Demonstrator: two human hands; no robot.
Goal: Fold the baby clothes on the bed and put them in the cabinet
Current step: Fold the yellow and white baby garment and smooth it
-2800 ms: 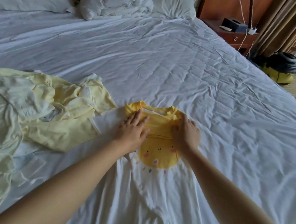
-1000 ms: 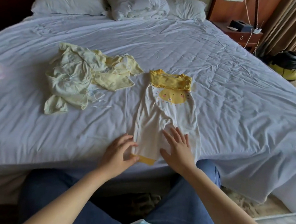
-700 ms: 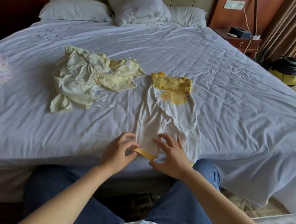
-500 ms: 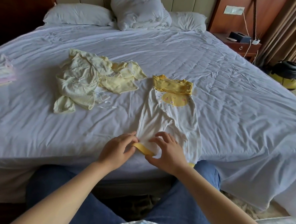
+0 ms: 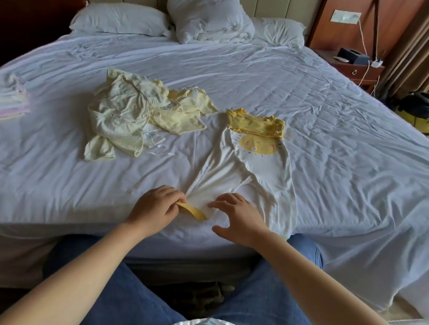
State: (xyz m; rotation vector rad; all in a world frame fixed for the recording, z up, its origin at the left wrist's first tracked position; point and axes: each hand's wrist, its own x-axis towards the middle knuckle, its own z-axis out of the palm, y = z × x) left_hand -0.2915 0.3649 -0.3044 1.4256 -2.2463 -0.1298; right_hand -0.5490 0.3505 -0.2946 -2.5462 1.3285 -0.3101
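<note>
A white baby romper (image 5: 255, 170) with a yellow sun print and yellow sleeves folded across its top lies lengthwise on the bed (image 5: 335, 144), legs toward me. My left hand (image 5: 155, 209) pinches the yellow cuff (image 5: 193, 211) of the left leg at the near edge. My right hand (image 5: 240, 219) hovers over or rests on the leg fabric beside it, fingers spread, holding nothing. A crumpled heap of pale yellow baby clothes (image 5: 136, 117) lies to the left of the romper.
A stack of folded pastel clothes (image 5: 4, 99) sits at the bed's far left edge. Pillows and a bunched duvet (image 5: 207, 16) lie at the headboard. A nightstand (image 5: 352, 65) stands at the right, with a yellow-and-black machine (image 5: 422, 112) on the floor beyond.
My hands left the folded sleeves and came down to the romper's legs as the view pulled back. My left hand took hold of the yellow cuff; my right hand let go and opened.
</note>
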